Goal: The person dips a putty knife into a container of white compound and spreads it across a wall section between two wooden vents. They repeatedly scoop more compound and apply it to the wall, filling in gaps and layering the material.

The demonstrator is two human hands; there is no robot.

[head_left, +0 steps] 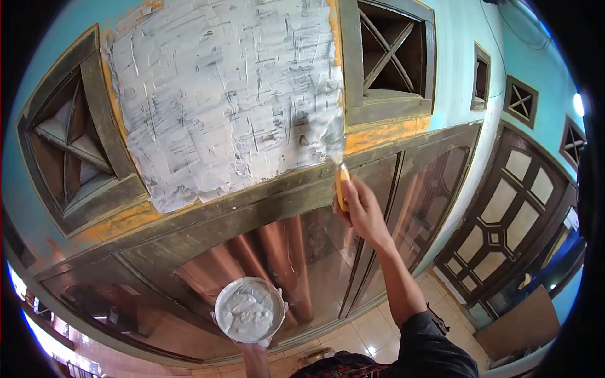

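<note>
My right hand is closed round the yellow-orange handle of a putty knife. Its blade is blurred and lies at the lower right corner of a wall patch coated in rough grey-white putty. Lower down, my left hand supports a round tub from beneath, with fingertips showing at its sides. Thick grey-white putty fills much of the tub, its surface heaped and uneven.
Wooden vent frames with crossed bars flank the patch, the left vent angled by the lens. Below runs a wooden beam over glass panels with copper-coloured curtains. A dark panelled door stands right, above a tiled floor.
</note>
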